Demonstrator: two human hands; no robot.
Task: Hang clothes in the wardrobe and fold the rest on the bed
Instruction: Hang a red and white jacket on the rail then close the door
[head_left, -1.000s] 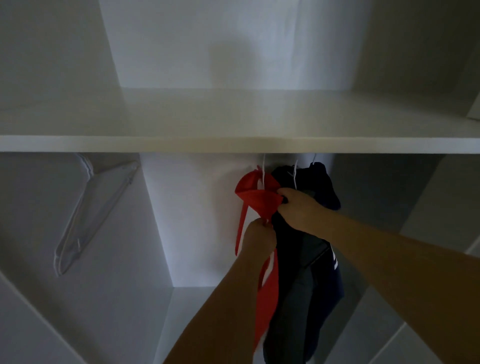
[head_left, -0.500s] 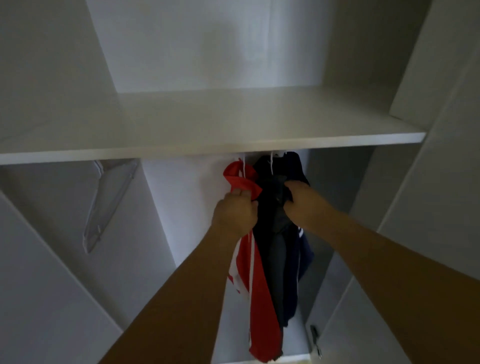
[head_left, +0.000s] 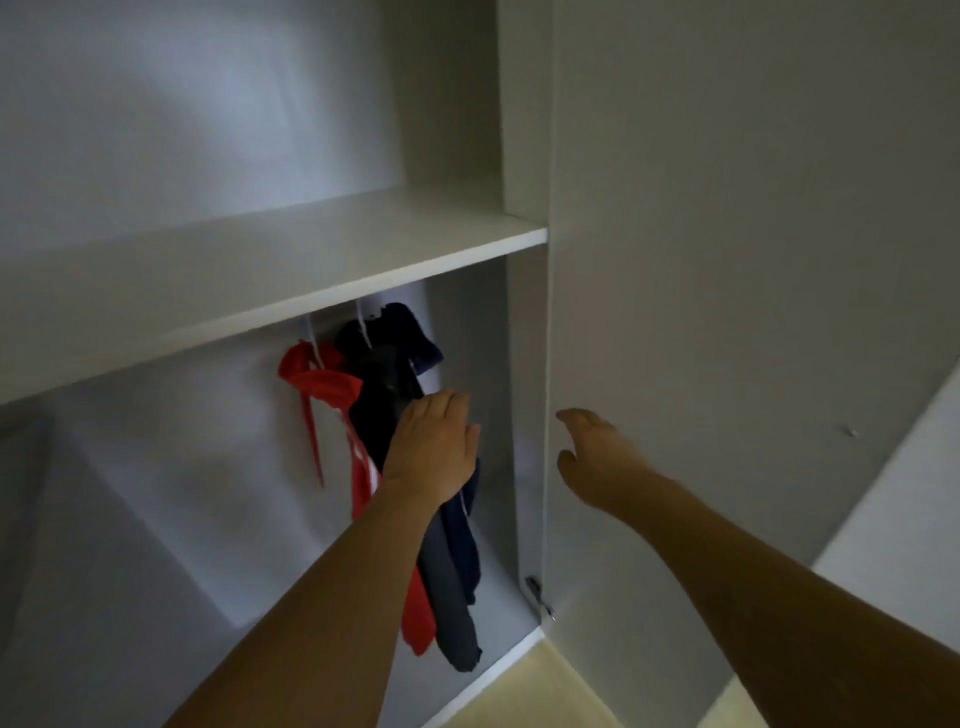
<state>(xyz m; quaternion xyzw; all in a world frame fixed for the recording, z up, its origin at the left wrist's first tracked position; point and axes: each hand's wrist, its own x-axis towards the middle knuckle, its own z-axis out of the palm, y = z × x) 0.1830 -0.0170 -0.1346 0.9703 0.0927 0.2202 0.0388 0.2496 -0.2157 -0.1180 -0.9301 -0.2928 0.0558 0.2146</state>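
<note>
White wardrobe: your biggest container. Its lower bay holds the hung clothes, bunched at the right end under the shelf; the rest of the bay shows only bare back wall.
Grey door: it stands open on your right, with the hinge low on its inner edge. Swing it shut from here and, as I judge it, it could trap a hanging hem or your left forearm, which reaches across the opening.
Shelf: a pale board above the bay, with nothing visible on it. The rail beneath is hidden from you, so you cannot check how well the hooks are seated.
Dark garments: navy and grey pieces hanging crowded together, their tails nearly reaching the wardrobe floor. A careless brush could tip a hanger or slide cloth off it.
Red garment: it hangs just left of the dark ones, touching them, with a thin strap dangling free. That strap may snag as you draw your arm back.
Left hand: fingers straight, gripping nothing, in front of the dark cloth; whether it touches, I cannot tell.
Right hand: fingers relaxed and spread, holding nothing, close to the door's inner edge.
Bed: out of view, so the folding pile cannot be judged.
</note>
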